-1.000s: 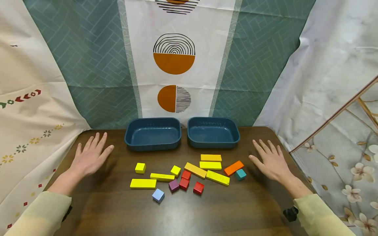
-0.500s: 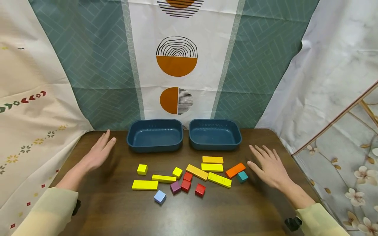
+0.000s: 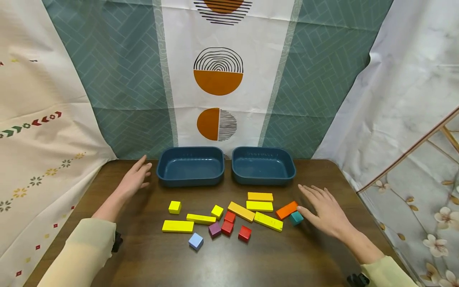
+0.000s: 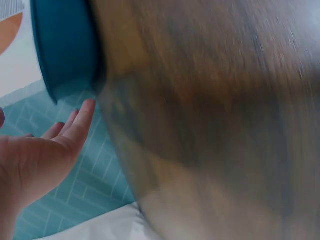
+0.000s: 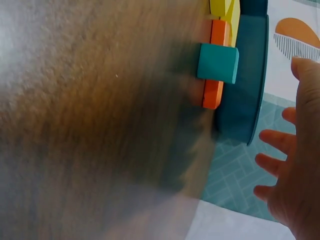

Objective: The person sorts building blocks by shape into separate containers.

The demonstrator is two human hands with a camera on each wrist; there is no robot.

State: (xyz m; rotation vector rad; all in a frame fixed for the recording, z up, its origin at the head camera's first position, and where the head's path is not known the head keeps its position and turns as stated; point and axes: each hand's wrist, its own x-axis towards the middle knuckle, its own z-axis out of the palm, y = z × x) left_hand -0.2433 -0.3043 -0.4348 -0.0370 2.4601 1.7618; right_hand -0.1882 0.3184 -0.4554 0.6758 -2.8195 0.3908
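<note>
- Left hand (image 3: 134, 180) and right hand (image 3: 325, 212) have both moved inward since the earlier frame: left toward the left tray (image 3: 191, 183), right toward the teal cube (image 3: 295, 219).
- Head view, hands: well apart, each with fingers spread or loosely bent, neither gripping anything. Left hand lies just beside the left tray, with a gap. Right thumb tip appears right beside the teal cube; contact cannot be told.
- Head view, desk (image 3: 229, 264): teal cube sits at the right end of the group of blocks, just beside the orange block (image 3: 286, 210). Right tray (image 3: 263, 181) stands beyond them, next to the left tray.
- Head view, other blocks: purple cube (image 3: 214, 230) just left of a pair of red cubes (image 3: 227, 228); light blue cube (image 3: 196, 241) nearest the person; yellow cube (image 3: 174, 207) farthest left.
- Left wrist view: fingers extended, index fingertip close to the end of the left tray; contact cannot be told. Desk surface blurred.
- Right wrist view: thumb and fingers separated, nothing between them. Teal cube overlaps the orange block from this angle, the right tray behind both.
</note>
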